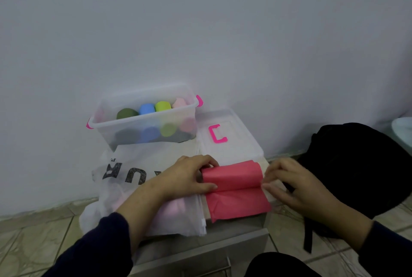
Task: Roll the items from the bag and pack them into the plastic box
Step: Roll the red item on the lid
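A pink-red cloth (234, 187) lies partly rolled on a low white surface, its rolled part at the far end and a flat tail toward me. My left hand (189, 176) grips the roll's left end. My right hand (287, 183) pinches its right end. A white plastic bag (124, 178) with dark letters lies under my left forearm, with pale pink items showing through it. Behind it stands the clear plastic box (142, 125) with pink latches, holding several rolled items in green, blue, lime and pink.
The box's clear lid (227, 134) with a pink handle lies flat to the right of the box. A black backpack (356, 169) sits on the tiled floor at the right. A grey wall rises close behind everything.
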